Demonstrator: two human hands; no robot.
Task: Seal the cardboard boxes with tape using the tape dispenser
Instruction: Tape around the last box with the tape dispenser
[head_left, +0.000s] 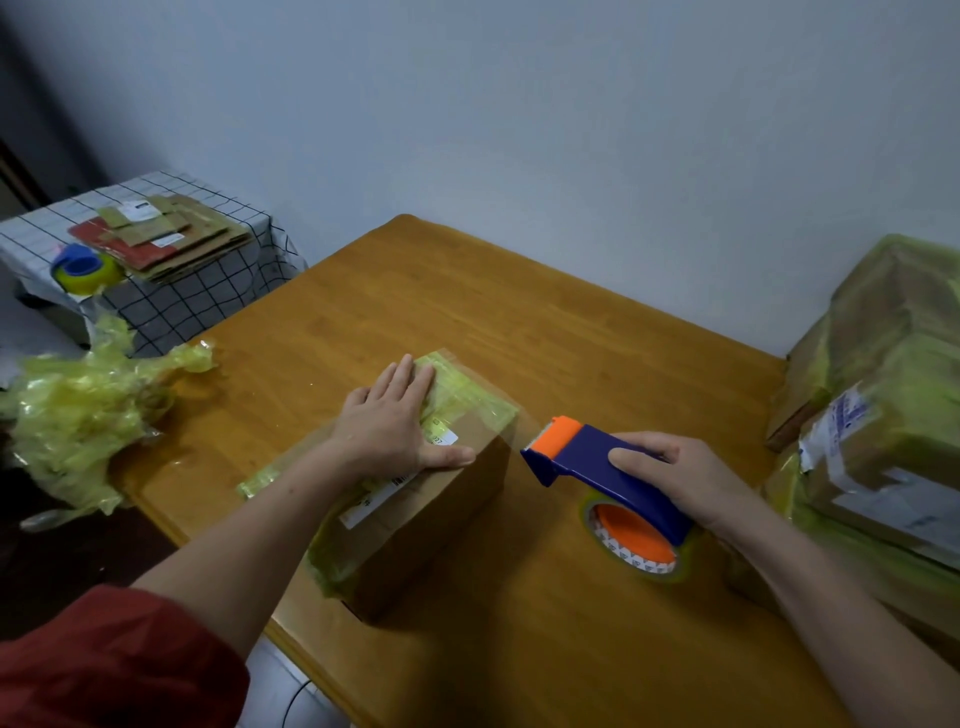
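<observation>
A brown cardboard box (441, 514) with yellowish tape across its top lies in the middle of the wooden table (519, 322). My left hand (395, 421) presses flat on the box's top, fingers straight over the tape. Just right of the box, my right hand (691, 478) grips a blue tape dispenser (597, 462) with an orange roller and a roll of yellowish tape. A clear strip of tape stretches from the dispenser's front to the box's right edge.
Taped cardboard boxes (883, 415) are stacked at the table's right edge. A crumpled heap of yellow used tape (88, 405) lies at the table's left. A side table with a checked cloth (208, 291) holds flattened cardboard (171, 234) and a second blue tape dispenser (83, 267).
</observation>
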